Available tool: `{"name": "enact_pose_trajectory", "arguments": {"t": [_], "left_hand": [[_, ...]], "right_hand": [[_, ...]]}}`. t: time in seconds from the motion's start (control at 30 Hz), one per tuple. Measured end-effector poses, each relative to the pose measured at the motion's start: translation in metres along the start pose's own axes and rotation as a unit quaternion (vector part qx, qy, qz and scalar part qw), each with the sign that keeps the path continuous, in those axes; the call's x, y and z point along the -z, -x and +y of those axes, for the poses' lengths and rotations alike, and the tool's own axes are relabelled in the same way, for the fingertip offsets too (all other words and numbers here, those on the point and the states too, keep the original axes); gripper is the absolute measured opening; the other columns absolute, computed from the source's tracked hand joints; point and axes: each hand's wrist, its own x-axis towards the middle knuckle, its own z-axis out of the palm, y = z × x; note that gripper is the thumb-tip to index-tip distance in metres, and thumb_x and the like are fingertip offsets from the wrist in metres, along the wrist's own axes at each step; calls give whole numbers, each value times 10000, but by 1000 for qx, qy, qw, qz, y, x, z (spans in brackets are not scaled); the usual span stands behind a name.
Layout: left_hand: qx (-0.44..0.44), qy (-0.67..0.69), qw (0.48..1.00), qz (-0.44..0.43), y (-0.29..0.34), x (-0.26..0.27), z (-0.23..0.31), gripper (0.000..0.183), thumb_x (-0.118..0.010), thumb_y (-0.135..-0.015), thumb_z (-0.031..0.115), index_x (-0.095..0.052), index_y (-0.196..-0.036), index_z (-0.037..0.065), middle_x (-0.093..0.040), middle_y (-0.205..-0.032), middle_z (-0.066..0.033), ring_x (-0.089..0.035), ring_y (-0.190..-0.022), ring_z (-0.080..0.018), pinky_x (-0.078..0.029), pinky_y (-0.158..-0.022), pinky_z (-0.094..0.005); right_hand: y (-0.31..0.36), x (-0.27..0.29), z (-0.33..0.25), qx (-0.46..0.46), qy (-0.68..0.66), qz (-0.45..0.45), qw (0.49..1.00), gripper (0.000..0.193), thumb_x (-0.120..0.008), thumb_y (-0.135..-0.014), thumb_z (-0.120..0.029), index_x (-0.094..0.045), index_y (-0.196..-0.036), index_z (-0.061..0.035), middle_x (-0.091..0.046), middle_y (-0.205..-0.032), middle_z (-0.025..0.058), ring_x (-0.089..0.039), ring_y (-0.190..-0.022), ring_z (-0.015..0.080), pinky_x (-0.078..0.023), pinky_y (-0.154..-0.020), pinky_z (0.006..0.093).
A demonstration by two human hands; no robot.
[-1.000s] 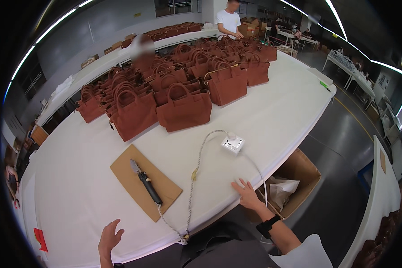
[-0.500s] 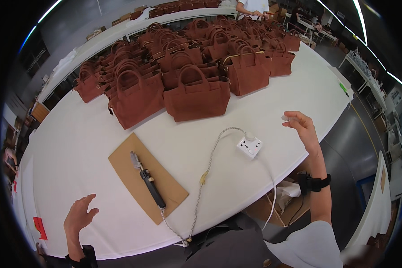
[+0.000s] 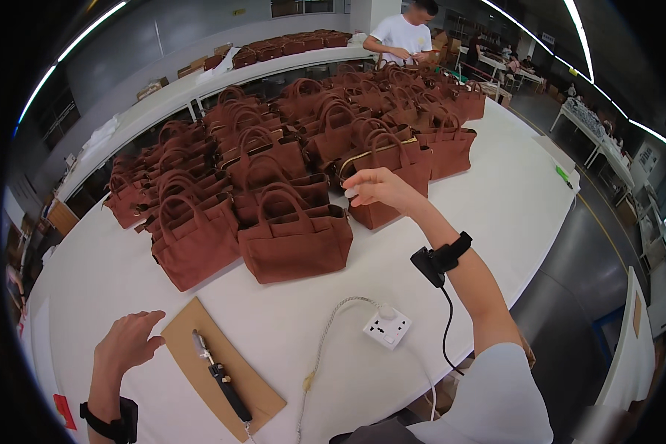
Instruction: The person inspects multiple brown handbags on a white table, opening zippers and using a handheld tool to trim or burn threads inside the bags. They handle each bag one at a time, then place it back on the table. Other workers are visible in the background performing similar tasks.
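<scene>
My right hand point(image 3: 379, 189) reaches over the table, fingers loosely bent and apart. A small whitish patch shows at its fingertips; I cannot make out what it is. Just behind and below this hand is a brown handbag point(image 3: 381, 214) with a gold zipper along its top; whether they touch I cannot tell. To the left stands another brown handbag point(image 3: 296, 248) with two upright loop handles. My left hand point(image 3: 128, 342) hovers with thumb and fingers apart, holding nothing. Beside it, a black-handled electric hot tool point(image 3: 222, 381) with a metal tip lies on a brown cardboard sheet point(image 3: 259, 394).
A white power socket block point(image 3: 386, 328) with a braided cord lies on the white table point(image 3: 451, 259). Many brown handbags point(image 3: 177, 237) crowd the table's far part. Across them a person in a white shirt point(image 3: 402, 35) works with both hands. A green-handled tool point(image 3: 563, 176) lies at the right edge.
My right hand has moved forward and left, from above the bare table to the zippered handbag. My view has tilted up, showing more of the far person. My left hand stays open near the cardboard.
</scene>
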Motion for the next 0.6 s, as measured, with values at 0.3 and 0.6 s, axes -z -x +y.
{"name": "enact_pose_trajectory", "arguments": {"t": [0.3,0.6], "left_hand": [[10,24,999,-43,-79,25,7,413,-638,-780,150,-566,-1163,15,-655,-1008,-179,-613,-961,-330,-488,-824,-398],[95,-73,990,75,-196,-34,-96,773,-681,-729,166,-294,-1378,9,-300,-1433,-205,-362,-1285,-384,-420,-959,-464]], "right_hand": [[-122,0,-16,24,-8,-26,999,251,-525,-882,-126,-611,-1101,-37,-660,-1000,80,-671,-829,161,-508,-747,279],[-195,-21,-34,39,138,-43,989,481,-620,-858,-299,-503,-1248,-42,-601,-1115,81,-594,-983,141,-459,-839,264]]}}
